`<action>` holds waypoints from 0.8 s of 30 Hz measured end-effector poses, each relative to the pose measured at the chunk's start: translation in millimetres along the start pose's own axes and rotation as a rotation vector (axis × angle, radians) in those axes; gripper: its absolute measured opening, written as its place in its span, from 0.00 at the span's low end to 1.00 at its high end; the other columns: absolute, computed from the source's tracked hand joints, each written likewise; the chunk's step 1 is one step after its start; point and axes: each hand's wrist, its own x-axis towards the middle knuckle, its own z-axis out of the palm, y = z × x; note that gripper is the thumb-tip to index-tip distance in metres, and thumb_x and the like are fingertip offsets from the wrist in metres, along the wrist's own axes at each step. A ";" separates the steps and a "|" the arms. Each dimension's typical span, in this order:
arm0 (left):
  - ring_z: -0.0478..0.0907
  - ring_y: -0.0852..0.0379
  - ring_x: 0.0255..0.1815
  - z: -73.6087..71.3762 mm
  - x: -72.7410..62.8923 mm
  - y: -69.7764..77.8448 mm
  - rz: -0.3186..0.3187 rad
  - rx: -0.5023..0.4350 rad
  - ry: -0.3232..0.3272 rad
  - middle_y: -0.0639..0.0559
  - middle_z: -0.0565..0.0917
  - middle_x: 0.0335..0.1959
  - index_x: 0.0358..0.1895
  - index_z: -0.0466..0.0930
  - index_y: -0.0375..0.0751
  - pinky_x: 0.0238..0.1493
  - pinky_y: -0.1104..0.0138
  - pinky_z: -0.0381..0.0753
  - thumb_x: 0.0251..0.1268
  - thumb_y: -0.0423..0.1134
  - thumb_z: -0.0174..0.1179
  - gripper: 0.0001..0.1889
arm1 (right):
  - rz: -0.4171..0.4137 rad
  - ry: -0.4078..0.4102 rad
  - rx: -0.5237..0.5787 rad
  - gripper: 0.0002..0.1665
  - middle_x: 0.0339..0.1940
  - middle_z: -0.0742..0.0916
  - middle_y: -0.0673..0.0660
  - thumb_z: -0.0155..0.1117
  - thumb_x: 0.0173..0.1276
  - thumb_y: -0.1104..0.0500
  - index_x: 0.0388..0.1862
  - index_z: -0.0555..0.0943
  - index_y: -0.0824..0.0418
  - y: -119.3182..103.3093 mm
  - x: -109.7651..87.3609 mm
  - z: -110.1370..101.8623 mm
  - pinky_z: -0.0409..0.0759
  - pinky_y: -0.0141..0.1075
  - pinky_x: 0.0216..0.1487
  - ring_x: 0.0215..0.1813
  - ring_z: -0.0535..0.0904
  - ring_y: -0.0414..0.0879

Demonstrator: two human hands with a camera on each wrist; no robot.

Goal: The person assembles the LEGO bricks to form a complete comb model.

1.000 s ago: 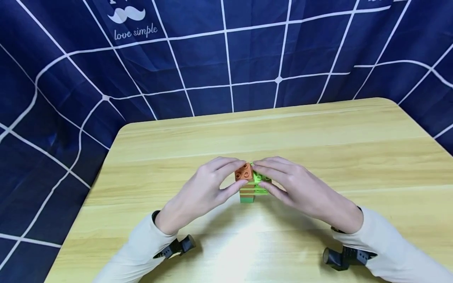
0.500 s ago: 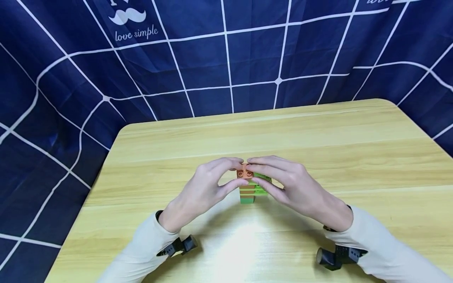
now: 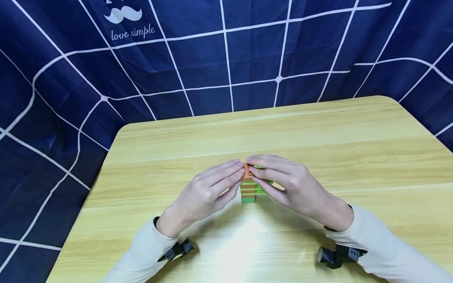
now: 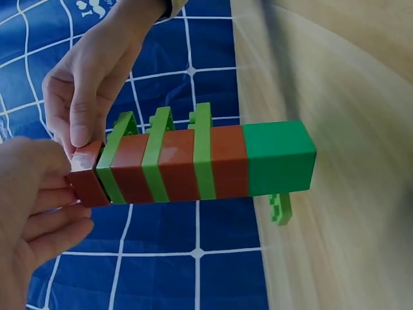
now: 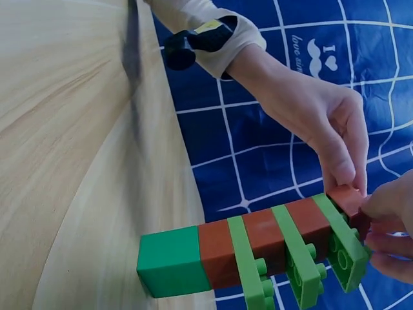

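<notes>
A tower of toy building blocks stands on the table, with a green block (image 4: 281, 158) at its base. Above it, orange-brown blocks (image 4: 177, 165) alternate with thin light green plates (image 4: 204, 161) that jut out to the right. At the top sits an orange-brown block (image 3: 247, 172), slightly tilted, with a narrow dark gap under one edge in the left wrist view. My left hand (image 3: 207, 190) pinches this top block from the left side. From the right, my right hand (image 3: 293, 181) pinches it too, thumb in front and fingertips behind; they hide part of the studs.
The wooden table (image 3: 170, 145) extends around the tower, with a dark blue checked curtain (image 3: 198, 67) behind and beside it. A small light green studded piece (image 4: 280, 209) shows past the base block. Wrist cameras (image 3: 177, 250) hang beneath both forearms.
The right hand has moved left from the light green plate onto the top block. The left fingers have come closer together at the block's left edge, and the block has shifted slightly right.
</notes>
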 end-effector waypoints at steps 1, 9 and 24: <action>0.82 0.45 0.52 -0.1 0.1 0.4 0.003 0.008 -0.001 0.36 0.84 0.47 0.47 0.83 0.25 0.59 0.66 0.78 0.66 0.31 0.57 0.13 | -0.022 0.006 -0.007 0.18 0.47 0.86 0.65 0.53 0.76 0.58 0.39 0.86 0.69 0.2 -0.1 0.0 0.80 0.33 0.58 0.48 0.84 0.57; 0.81 0.45 0.53 -1.3 2.3 2.2 0.036 0.009 -0.026 0.36 0.84 0.48 0.47 0.82 0.25 0.60 0.65 0.78 0.66 0.32 0.52 0.15 | -0.101 0.000 -0.021 0.17 0.46 0.87 0.64 0.52 0.76 0.60 0.42 0.86 0.69 2.2 -2.6 -2.1 0.78 0.33 0.59 0.47 0.85 0.56; 0.75 0.43 0.61 -5.5 -3.9 10.5 0.011 0.049 -0.181 0.32 0.79 0.56 0.54 0.77 0.23 0.67 0.59 0.70 0.66 0.35 0.49 0.20 | -0.172 0.031 -0.073 0.16 0.46 0.86 0.68 0.51 0.75 0.63 0.42 0.85 0.73 4.2 -12.0 7.4 0.79 0.36 0.59 0.48 0.85 0.59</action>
